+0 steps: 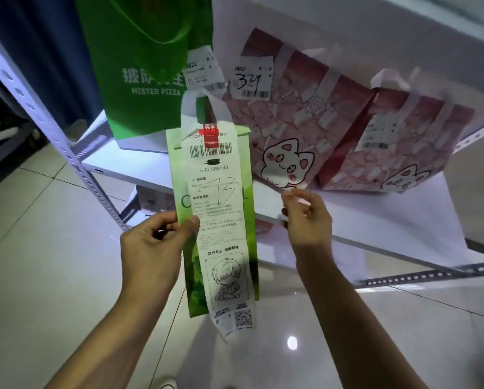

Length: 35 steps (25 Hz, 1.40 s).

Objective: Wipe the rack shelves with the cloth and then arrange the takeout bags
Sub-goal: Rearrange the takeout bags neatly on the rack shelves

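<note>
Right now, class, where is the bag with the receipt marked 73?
In the head view, centre frame, the light green bag hangs in front of the shelf edge, pinched by the left hand, below the green pizza bag.

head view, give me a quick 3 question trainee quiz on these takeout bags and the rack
1. True or false: the left hand pinches the tall green bag.
2. Which number is handwritten on its receipt: A) 34 B) 73 C) 22?
3. How many pink cat bags stand on the shelf?

Key: 1 true; 2 B; 3 two: one, another, right of the pizza bag.
</note>
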### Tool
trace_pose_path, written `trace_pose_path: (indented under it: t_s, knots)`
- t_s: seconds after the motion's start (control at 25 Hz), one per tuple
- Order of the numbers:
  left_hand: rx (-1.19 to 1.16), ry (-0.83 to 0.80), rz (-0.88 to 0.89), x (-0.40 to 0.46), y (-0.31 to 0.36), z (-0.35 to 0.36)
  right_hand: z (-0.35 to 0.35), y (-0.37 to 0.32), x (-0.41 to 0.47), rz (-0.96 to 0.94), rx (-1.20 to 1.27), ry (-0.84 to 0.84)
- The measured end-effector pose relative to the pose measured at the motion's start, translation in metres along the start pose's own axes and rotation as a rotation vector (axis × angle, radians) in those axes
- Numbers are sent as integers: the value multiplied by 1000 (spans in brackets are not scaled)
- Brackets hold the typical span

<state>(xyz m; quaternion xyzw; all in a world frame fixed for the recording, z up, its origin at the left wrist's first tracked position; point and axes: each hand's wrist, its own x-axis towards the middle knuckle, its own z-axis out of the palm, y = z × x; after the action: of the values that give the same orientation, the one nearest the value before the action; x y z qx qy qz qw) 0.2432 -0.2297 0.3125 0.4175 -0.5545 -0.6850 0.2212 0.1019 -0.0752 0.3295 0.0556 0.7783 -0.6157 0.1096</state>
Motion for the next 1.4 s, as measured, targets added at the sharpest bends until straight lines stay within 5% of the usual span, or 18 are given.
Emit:
trace_pose_path:
  t_s: [0.12,0.4,0.8,1.4]
  knots:
    - [6,-13,9,4,0,3,-4,-16,44,-49,-31,234]
    - [28,-66,44,8,2,-5,11,-26,85,-81,-107,283]
    - [82,-56,76,-4,1,-29,-31,-8,-13,-289,213,220]
    - [168,-300,17,-115,85,-31,-216,-38,-149,-87,22,476]
